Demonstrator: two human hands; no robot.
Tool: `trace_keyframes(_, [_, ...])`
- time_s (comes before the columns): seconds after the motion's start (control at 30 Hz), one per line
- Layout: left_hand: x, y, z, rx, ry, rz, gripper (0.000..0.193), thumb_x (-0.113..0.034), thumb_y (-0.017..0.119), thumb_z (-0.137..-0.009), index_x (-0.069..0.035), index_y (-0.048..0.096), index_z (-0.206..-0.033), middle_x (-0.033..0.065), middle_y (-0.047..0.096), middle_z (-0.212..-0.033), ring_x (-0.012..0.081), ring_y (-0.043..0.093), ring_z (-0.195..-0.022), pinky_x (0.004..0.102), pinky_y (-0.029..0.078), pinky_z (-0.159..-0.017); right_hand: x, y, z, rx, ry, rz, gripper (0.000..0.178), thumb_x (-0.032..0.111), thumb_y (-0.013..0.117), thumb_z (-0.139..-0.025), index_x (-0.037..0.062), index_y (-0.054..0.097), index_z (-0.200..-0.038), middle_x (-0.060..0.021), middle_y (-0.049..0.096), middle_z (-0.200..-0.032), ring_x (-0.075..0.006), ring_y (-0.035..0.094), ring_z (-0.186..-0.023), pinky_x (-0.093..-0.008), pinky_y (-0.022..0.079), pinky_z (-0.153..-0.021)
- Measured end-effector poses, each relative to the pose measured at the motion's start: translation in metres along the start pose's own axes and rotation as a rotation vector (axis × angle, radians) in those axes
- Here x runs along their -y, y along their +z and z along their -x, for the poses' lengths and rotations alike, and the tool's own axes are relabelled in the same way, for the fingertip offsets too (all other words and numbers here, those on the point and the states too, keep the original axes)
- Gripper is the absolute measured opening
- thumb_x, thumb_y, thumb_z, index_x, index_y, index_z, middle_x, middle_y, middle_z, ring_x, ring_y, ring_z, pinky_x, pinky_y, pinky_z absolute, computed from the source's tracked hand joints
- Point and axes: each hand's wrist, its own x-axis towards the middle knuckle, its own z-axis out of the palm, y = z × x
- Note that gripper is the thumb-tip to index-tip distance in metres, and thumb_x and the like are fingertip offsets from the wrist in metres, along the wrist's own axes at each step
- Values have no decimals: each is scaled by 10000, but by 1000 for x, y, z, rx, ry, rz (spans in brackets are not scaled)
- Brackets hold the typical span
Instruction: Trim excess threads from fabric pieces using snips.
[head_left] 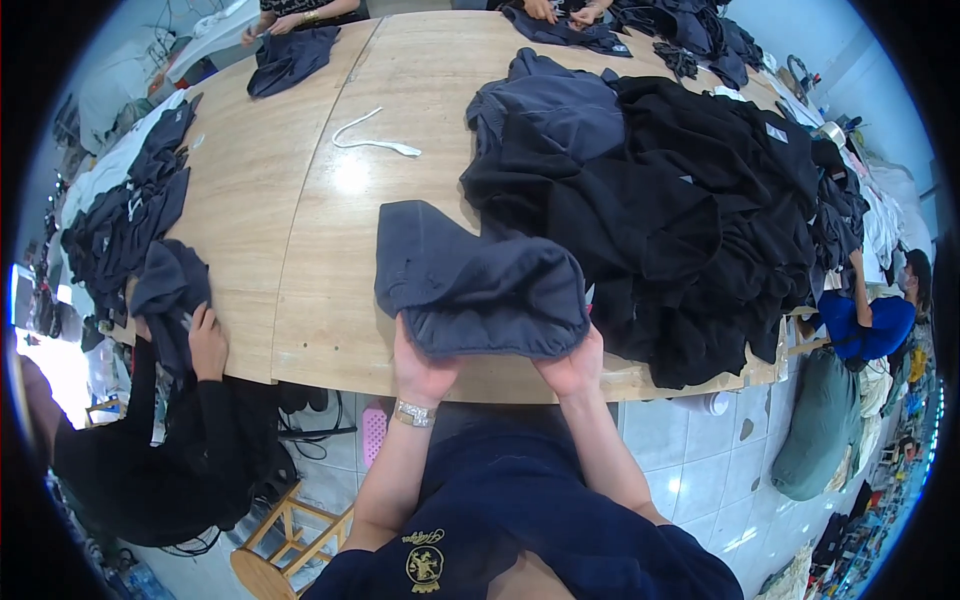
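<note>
In front of me, at the table's near edge, a dark blue-grey fleece garment [470,270] is held up with its gathered, elastic-looking edge toward me. My left hand [426,368] is closed on the left end of that edge, its fingers mostly hidden behind the cloth; a metal-banded watch [413,413] is on the wrist. On the other end my right hand [577,362] grips the same edge, stretching the opening wide. A small white and red item [589,296] shows beside the right fingers; I cannot make out what it is.
A large heap of black garments [690,220] lies right of my hands. A white cord [375,145] rests on the wooden table [330,220]. At left a co-worker's hand [207,345] handles dark cloth; others work at the far edge. A wooden stool [290,545] stands below left.
</note>
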Motion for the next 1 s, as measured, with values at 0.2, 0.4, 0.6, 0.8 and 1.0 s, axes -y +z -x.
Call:
trace_keyframes(0.2, [-11,-17,-3,-566,165,-689,475,-416,457,-891,-67,476,-1212,61,552,-1134,212,538,-1025,347,466,-833,15,-31,-6,-7,-69,112,368,286,371,-929,40,533,-1150,-120,551,-1183,-275,510,-1103,-421,375,-976])
trace_keyframes(0.4, [-17,-3,5,-415,746,-2025,482,-142,707,-730,-44,506,-1156,116,496,-978,207,536,-812,318,460,-666,16,-43,-5,-105,-73,163,317,296,428,-933,59,559,-1098,-89,599,-1115,-240,561,-1035,-386,427,-922])
trace_keyframes(0.6, [-28,3,-5,-349,648,-2258,507,-151,705,-724,-97,510,-1190,144,464,-1014,243,528,-794,359,458,-702,20,-44,-7,-265,-304,536,231,224,444,-942,48,560,-1035,-43,596,-973,-153,557,-900,-297,433,-826])
trace_keyframes(0.8, [-20,10,-1,-447,588,-2155,523,-115,725,-685,-66,483,-1146,120,454,-991,210,505,-776,339,448,-727,11,-11,7,-244,-1060,1624,142,-19,486,-862,10,561,-979,-45,549,-794,-96,483,-655,-219,408,-616])
trace_keyframes(1.0, [-3,1,9,-541,683,-1983,465,-61,714,-661,-39,470,-1057,105,465,-951,205,489,-747,331,447,-713,-28,-10,-5,302,-591,1969,246,45,591,-708,59,631,-950,-118,637,-740,-252,634,-655,-318,492,-588])
